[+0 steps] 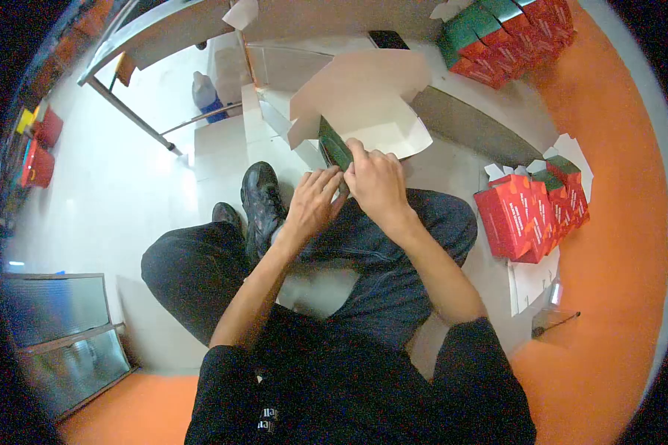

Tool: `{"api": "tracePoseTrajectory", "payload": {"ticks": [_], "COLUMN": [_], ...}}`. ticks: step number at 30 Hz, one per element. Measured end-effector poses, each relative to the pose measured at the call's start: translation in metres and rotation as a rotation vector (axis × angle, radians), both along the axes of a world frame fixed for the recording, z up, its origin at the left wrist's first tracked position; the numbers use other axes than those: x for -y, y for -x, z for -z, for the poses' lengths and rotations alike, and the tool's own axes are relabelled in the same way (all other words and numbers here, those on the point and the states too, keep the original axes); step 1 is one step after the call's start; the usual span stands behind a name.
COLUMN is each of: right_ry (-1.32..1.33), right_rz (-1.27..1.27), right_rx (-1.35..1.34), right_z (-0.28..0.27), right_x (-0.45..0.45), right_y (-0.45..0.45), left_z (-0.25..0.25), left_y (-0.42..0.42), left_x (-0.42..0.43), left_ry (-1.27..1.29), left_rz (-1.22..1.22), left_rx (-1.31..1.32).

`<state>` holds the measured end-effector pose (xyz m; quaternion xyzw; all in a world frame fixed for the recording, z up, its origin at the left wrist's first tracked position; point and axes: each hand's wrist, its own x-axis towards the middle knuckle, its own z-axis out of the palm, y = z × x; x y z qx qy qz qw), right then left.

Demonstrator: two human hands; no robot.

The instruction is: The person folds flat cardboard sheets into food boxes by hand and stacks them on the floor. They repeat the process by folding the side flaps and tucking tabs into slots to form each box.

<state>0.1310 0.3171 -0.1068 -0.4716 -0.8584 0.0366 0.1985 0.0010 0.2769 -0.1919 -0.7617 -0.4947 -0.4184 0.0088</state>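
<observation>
An unfolded cardboard box point(371, 100) with pale inner faces and open flaps is in front of me, above my crossed legs. One narrow panel of it is dark green. My right hand point(377, 182) is closed on the near edge of the box by that green panel, thumb side up. Close beside it, my left hand point(315, 200) has its fingers bent together at the box's lower corner, pinching it. The fingertips of both hands almost meet, and the part of the box between them is mostly hidden.
Several red and green boxes point(523, 215) stand at the right, flaps up; more red and green boxes point(501, 41) are lined up at the top right. A metal-legged table point(133, 115) is at upper left. A glass-panelled frame point(67, 334) stands lower left. A dark flat object point(387, 40) lies behind the box.
</observation>
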Motion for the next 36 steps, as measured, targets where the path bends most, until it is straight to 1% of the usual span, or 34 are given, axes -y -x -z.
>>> {"api": "tracePoseTrajectory", "payload": {"ticks": [1, 4, 7, 10, 13, 16, 20, 23, 26, 29, 30, 32, 35, 36], "right_ry": [-0.004, 0.014, -0.017, -0.026, -0.039, -0.087, -0.088, -0.100, -0.072, -0.037, 0.030, 0.163, 0.165, 0.145], "right_rz": [0.003, -0.011, -0.017, -0.033, -0.003, -0.025, -0.013, -0.005, -0.009, -0.030, -0.024, -0.012, 0.041, 0.034], "right_rx": [-0.014, 0.035, 0.027, -0.044, -0.121, -0.125, -0.104, -0.120, -0.113, -0.165, -0.125, -0.046, -0.202, -0.164], "right_z": [0.001, 0.002, 0.014, 0.016, 0.023, 0.022, 0.021, 0.022, 0.031, 0.037, 0.033, 0.018, -0.006, -0.003], "right_x": [0.000, 0.002, 0.003, 0.005, 0.005, 0.004, 0.002, 0.000, 0.008, 0.008, 0.006, -0.001, -0.022, -0.031], "right_y": [0.001, 0.003, 0.003, 0.004, 0.005, 0.004, 0.004, 0.006, 0.004, 0.000, -0.001, -0.001, 0.016, 0.023], "left_z": [-0.002, -0.005, 0.001, 0.002, 0.002, 0.000, 0.005, 0.009, 0.010, 0.011, 0.010, 0.007, 0.001, 0.001], "left_y": [0.000, 0.003, 0.003, 0.004, 0.008, 0.010, 0.005, 0.005, 0.011, 0.012, 0.012, 0.010, 0.010, 0.009], "left_x": [-0.002, -0.010, -0.014, -0.015, -0.020, -0.021, -0.023, -0.020, -0.017, -0.016, -0.015, -0.014, -0.016, -0.017], "left_ry": [0.010, 0.039, 0.008, -0.016, 0.024, 0.027, -0.038, -0.004, 0.022, 0.061, 0.079, 0.028, -0.045, -0.066], "left_rz": [-0.012, -0.034, -0.027, -0.020, 0.076, 0.100, 0.150, 0.137, 0.106, 0.082, 0.069, 0.036, 0.049, 0.069], "left_rx": [0.048, 0.031, 0.075, 0.059, 0.009, -0.031, -0.012, 0.078, 0.052, 0.032, 0.030, 0.006, -0.030, -0.044]}}
